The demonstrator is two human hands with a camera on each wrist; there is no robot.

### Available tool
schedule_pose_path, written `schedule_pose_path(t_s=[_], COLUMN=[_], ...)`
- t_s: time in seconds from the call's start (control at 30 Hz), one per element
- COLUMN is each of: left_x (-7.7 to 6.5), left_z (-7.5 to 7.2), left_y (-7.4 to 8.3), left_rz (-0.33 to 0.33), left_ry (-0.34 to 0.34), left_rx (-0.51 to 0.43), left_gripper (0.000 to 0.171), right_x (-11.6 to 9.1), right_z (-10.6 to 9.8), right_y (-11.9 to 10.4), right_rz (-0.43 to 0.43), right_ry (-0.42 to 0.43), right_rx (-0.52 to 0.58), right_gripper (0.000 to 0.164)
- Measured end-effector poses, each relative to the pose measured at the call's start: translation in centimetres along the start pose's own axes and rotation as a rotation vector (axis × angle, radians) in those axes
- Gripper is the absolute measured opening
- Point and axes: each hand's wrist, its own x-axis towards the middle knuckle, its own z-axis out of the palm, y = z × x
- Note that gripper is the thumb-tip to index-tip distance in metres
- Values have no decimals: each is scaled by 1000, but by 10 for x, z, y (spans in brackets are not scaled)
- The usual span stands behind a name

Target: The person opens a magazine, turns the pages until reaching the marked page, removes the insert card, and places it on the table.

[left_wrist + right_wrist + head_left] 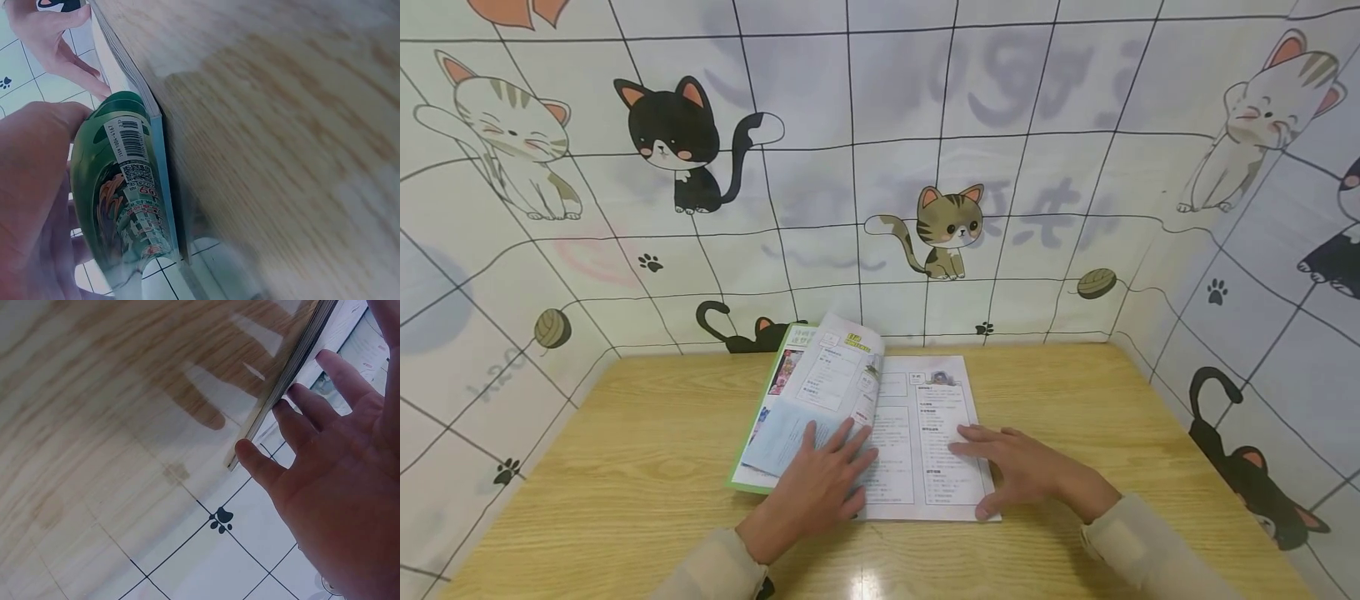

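Note:
An open magazine (pixel 891 475) with printed text pages lies on the wooden table. Its left leaf (pixel 827 375) stands bowed up, over a green-edged page with small pictures. The left hand (pixel 816 492) rests with spread fingers on the lower part of that raised leaf, near the fold. In the left wrist view, the green cover (pixel 128 162) with a barcode bends beside the left hand (pixel 31 181). On the right page, the right hand (pixel 1022 467) lies with fingers apart, its thumb near the lower right corner. The right wrist view shows the right hand's fingertips (pixel 245 450) at the magazine's edge.
The wooden table (pixel 647 433) extends to both sides of the magazine and in front of it. White wall sheeting (pixel 850 250) with a black grid and cartoon cats stands behind the table and along its sides.

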Motion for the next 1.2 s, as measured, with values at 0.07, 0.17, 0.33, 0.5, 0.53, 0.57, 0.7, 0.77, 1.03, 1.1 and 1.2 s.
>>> schedule_pose_path(t_s=[0.07, 0.17, 0.33, 0.5, 0.53, 0.57, 0.7, 0.77, 1.03, 1.1, 1.2], left_x=[0, -1, -1, -2, -2, -3, -2, -2, -2, -2, -1], left_z=[0, 1, 3, 4, 3, 3, 2, 2, 3, 3, 3], left_y=[0, 0, -1, 0, 0, 1, 1, 2, 1, 1, 0], left_rz=[-19, -46, -74, -111, -120, -128, -150, -156, -164, -165, -165], left_ry=[-18, -35, -29, -8, -6, -4, -3, -16, -32, -30, -30], left_rx=[-22, -51, -84, -138, -152, -165, -196, -200, -230, -235, -236], left_gripper=[51, 52, 52, 51, 51, 51, 52, 53, 54, 54, 54], right_x=[0, 0, 0, 1, 1, 1, 1, 1, 1, 2, 2], right_z=[0, 0, 2, 2, 2, 2, 2, 1, 1, 1, 1], right_y=[0, 0, 1, 1, 1, 1, 2, 2, 1, 1, 0], right_rz=[5, 6, 8, 11, 12, 12, 13, 10, 17, 31, 50], right_ry=[-4, -2, 1, -1, -1, -1, -2, -2, 0, -3, -4], right_rx=[3, 3, -8, -21, -23, -21, -14, -11, -11, -7, -2], right_gripper=[95, 96, 97, 97, 97, 97, 97, 97, 97, 95, 90])
